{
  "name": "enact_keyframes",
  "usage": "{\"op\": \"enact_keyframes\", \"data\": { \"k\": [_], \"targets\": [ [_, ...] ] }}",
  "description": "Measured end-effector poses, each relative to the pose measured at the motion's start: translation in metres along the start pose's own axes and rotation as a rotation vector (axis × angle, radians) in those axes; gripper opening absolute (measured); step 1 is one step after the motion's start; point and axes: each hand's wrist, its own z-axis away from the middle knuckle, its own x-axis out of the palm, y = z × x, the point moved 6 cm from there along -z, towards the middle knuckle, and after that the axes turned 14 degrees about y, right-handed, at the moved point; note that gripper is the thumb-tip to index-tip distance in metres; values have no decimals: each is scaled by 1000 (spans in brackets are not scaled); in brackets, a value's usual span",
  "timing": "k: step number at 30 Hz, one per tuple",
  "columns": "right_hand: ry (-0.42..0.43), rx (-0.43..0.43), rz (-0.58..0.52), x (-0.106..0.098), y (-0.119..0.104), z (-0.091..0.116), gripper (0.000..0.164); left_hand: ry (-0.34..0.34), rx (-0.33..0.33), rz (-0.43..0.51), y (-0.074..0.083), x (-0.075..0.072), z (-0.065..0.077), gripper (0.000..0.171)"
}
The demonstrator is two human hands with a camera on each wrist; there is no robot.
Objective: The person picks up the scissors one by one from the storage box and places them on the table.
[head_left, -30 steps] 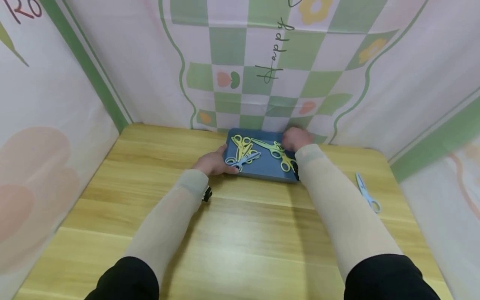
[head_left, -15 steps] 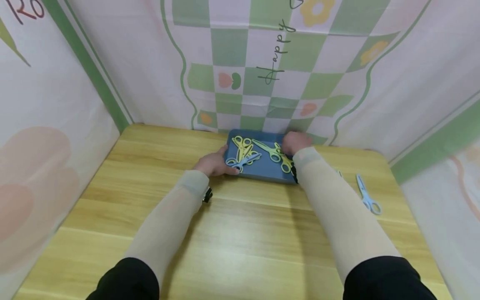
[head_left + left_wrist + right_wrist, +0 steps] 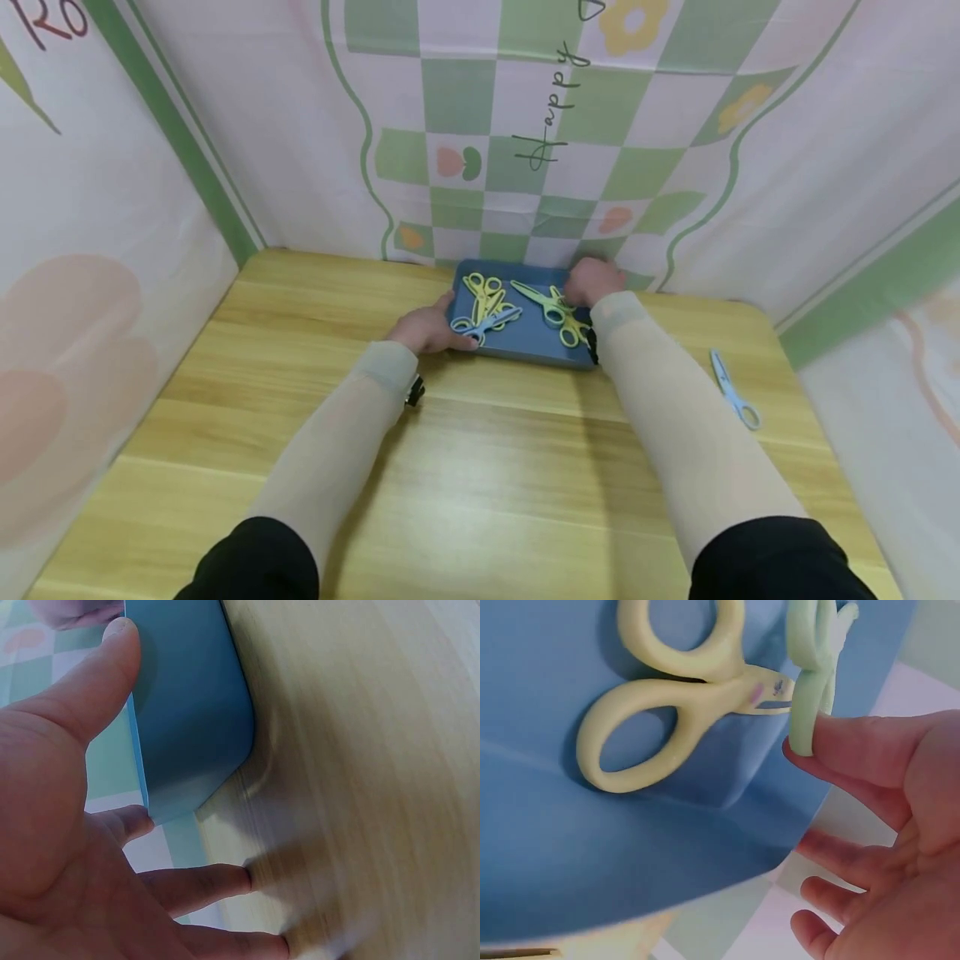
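Observation:
A shallow blue tray [image 3: 525, 355] stands at the back of the wooden table, holding several yellow, green and blue scissors. At its left side my left hand [image 3: 427, 328] lies with the thumb on the rim and the other fingers spread, two fingertips reaching the table. My right hand [image 3: 889, 787] is at the tray's right rim and pinches the handle of pale green scissors [image 3: 804, 712] between thumb and finger. Below that handle in the right wrist view, yellow scissors [image 3: 660, 712] lie on the tray floor. From above, the back of the right hand hides its grip.
Blue scissors [image 3: 733, 390] lie on the table [image 3: 465, 483] right of the right forearm. A patterned cloth [image 3: 457, 92] hangs right behind the tray. Yellow scissors [image 3: 483, 296] and blue scissors [image 3: 491, 320] overlap at the tray's left end.
Green scissors in the tray have shifted slightly to the right. Both hands stay at the tray's two sides. A small tip seen beside the right forearm half a second ago is now covered.

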Motion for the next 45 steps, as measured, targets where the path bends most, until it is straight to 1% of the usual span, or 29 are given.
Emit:
{"op": "enact_keyframes", "data": {
  "k": [8, 14, 19, 23, 26, 30, 33, 37, 40, 45],
  "targets": [
    [5, 7, -61, -14, 3, 5, 19, 2, -2, 1, -3, 1, 0, 114],
    [10, -4, -63, -16, 8, 6, 19, -5, -11, 12, -4, 1, 0, 114],
    [30, -9, -80, -19, 13, 10, 18, 5, -6, 14, -3, 0, 0, 113],
    [73, -28, -116, -22, 18, 15, 17, 9, -6, 14, -2, 0, 0, 113],
    [114, -26, -147, -23, 25, 19, 13, 4, -11, 15, -2, 0, -1, 113],
    [142, -27, -156, -22, 33, 24, 20, 3, -12, 14, -2, 0, -1, 114],
    [148, -54, -149, -23, 36, 30, 25, 6, -16, 18, -2, 0, -1, 114],
    [160, -104, -135, -25, 38, 39, 25, 4, -22, 26, -2, -1, 0, 113],
    [171, -86, -161, -26, 42, 45, 24, 0, -26, 37, -1, -1, 2, 113],
    [163, 4, -230, -26, 49, 58, 24, -9, -34, 73, 0, 0, 3, 113]
  ]
}}
